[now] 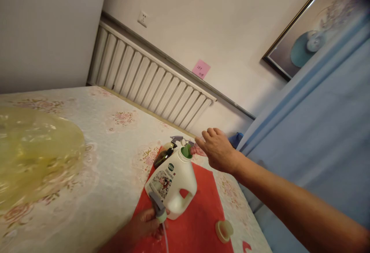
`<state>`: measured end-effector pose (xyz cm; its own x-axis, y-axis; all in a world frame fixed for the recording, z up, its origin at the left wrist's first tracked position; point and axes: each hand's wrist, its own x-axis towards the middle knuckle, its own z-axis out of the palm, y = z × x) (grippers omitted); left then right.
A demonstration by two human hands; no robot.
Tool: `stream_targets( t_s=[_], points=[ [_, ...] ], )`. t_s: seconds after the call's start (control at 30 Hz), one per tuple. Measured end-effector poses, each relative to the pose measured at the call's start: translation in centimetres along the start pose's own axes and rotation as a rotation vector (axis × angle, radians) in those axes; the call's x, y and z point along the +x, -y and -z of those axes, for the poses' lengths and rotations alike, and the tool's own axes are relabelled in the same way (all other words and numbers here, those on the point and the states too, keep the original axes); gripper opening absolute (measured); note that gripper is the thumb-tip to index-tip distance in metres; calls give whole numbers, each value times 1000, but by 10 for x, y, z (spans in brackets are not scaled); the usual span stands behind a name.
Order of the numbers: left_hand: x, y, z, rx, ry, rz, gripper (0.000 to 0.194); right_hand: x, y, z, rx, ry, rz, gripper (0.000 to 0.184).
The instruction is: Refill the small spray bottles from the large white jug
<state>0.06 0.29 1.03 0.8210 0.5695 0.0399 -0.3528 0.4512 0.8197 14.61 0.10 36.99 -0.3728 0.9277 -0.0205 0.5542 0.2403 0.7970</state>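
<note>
Nearest to me, the left hand grips a grey spray head, its tube hanging free. A beige cap lies on the red sheet over the tabletop. Beyond, the white jug stands on the sheet; at its green mouth the right hand grasps a pinkish transparent container, mostly hidden. Behind: a dark pump bottle, then a radiator.
</note>
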Motion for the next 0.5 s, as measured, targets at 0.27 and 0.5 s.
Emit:
stream_targets(
  t_s=[0.27,0.5],
  points=[
    [-3,-8,-4,-1,-2,-30,43,-1,1,-2,-4,-5,-9,50],
    [-5,-7,-8,-28,-45,-113,37,-1,2,-4,10,-20,-15,48]
  ],
)
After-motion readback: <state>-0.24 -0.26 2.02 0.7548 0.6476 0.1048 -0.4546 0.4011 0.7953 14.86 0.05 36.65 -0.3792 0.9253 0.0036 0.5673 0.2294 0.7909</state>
